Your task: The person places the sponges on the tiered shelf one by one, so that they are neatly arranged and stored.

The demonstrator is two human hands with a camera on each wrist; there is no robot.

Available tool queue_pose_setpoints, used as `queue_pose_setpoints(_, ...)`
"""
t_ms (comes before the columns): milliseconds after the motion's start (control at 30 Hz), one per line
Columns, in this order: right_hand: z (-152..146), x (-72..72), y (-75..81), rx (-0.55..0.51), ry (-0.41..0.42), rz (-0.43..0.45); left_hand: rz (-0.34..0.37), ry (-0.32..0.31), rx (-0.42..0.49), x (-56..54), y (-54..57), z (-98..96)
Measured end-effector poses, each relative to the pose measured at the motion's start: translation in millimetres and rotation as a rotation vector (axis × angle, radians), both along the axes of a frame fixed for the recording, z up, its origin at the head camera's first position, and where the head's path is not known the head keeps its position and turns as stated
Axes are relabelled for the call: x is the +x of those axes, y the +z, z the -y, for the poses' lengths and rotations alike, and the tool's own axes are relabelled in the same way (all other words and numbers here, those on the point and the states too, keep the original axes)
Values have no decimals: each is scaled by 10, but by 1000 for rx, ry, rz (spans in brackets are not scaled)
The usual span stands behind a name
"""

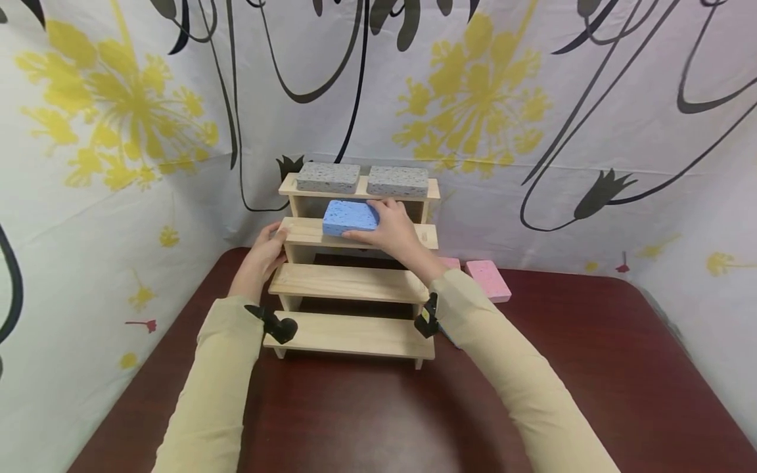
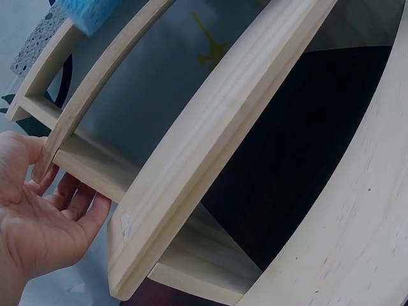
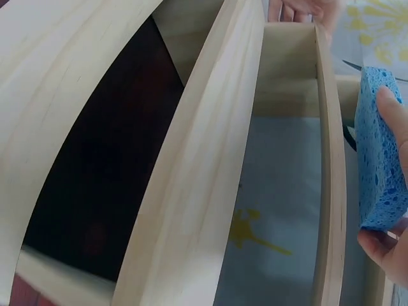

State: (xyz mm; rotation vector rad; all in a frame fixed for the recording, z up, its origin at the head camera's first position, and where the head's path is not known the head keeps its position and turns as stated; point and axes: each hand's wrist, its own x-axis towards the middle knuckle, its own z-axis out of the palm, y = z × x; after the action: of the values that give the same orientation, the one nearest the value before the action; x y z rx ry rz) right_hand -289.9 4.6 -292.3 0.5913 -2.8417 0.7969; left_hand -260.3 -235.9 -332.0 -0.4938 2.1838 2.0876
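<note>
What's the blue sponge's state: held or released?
Held: right hand pinches the blue sponge on opposite sides, in head and right wrist views.

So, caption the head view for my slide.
Right hand grips a blue sponge at the second-highest shelf of a wooden stand; left hand holds that shelf's end; two grey sponges above.

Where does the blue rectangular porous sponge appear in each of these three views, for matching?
Head: blue rectangular porous sponge slightly left of and above centre, in the right hand.
Left wrist: sponge at the top edge, left of centre, cut off.
Right wrist: sponge near the right edge.
Shared landmark: four-tier pale wooden shelf.
</note>
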Motion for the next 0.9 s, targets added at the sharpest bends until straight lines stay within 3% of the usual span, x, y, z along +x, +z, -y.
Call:
queue_pose_setpoints(533,449,-64,-152,138,-12,-4,18,7,1,-43,-89,-89)
queue_pose_setpoints(733,500,-40,-225,96,-11,-45,19,2,6,-28,-44,-63)
queue_pose_setpoints(900,531,-30,-241,54,40,-85,23,0,17,12,20,0)
